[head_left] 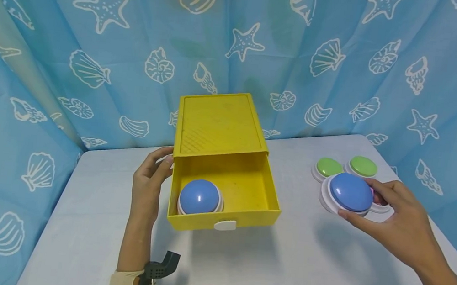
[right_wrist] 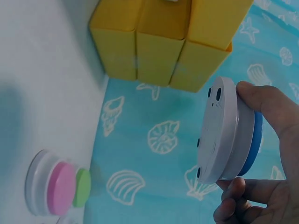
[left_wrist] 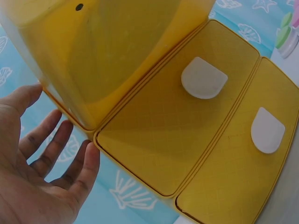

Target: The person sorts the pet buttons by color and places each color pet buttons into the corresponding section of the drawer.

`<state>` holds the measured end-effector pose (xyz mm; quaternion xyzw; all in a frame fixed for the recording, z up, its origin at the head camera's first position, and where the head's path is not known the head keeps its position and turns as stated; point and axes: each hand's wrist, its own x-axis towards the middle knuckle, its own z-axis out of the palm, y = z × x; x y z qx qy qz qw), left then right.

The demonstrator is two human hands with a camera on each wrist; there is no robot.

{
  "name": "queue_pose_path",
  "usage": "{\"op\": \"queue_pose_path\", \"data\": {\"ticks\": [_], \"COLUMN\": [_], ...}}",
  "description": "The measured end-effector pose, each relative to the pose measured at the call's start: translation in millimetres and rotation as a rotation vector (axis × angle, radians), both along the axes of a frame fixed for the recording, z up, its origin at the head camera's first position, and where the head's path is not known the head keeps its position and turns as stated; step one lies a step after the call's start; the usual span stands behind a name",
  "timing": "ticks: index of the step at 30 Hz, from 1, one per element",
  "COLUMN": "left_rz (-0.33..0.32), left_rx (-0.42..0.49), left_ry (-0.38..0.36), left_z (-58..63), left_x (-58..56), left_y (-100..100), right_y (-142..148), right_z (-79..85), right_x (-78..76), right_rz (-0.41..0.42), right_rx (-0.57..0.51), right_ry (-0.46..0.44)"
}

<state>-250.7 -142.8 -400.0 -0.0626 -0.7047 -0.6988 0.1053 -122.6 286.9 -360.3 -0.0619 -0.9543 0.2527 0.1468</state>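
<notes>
My right hand [head_left: 400, 218] holds a round blue push button [head_left: 351, 192] with a white base, thumb at one edge and fingers at the other. In the right wrist view, its white underside [right_wrist: 216, 135] shows dark holes. My left hand [head_left: 150, 178] rests its fingers against the left side of a yellow drawer unit [head_left: 222, 126]; in the left wrist view the fingers are spread and slightly bent beside it. The top drawer [head_left: 252, 217] is pulled out, with another blue push button [head_left: 199, 198] lying in its front left corner.
Two green push buttons [head_left: 329, 167] [head_left: 363, 166] and a pink one [right_wrist: 61, 188] are on the white table [head_left: 93, 221] at the right. Two lower drawers [left_wrist: 173, 126] with white handles are closed. A blue shell-patterned curtain [head_left: 235, 70] hangs behind and at both sides.
</notes>
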Motion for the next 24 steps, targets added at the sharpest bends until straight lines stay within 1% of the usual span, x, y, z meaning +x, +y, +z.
{"op": "queue_pose_path", "data": {"ticks": [5, 9, 18, 24], "left_rz": [0.005, 0.008, 0.004, 0.005], "left_rx": [-0.003, -0.007, 0.007, 0.001], "left_ry": [-0.002, -0.003, 0.002, 0.003], "left_z": [0.0, 0.6, 1.8, 1.6], "left_x": [-0.3, 0.4, 1.9, 0.5], "left_y": [0, 1, 0, 1], "right_y": [-9, -18, -39, -51], "right_z": [7.7, 13.5, 26.4, 32.0], "right_x": [-2.1, -3.9, -8.1, -10.6], "right_rz": [0.041, 0.066, 0.123, 0.142], "right_rx": [-0.025, -0.046, -0.056, -0.069], "right_ry": [0.009, 0.037, 0.084, 0.082]}}
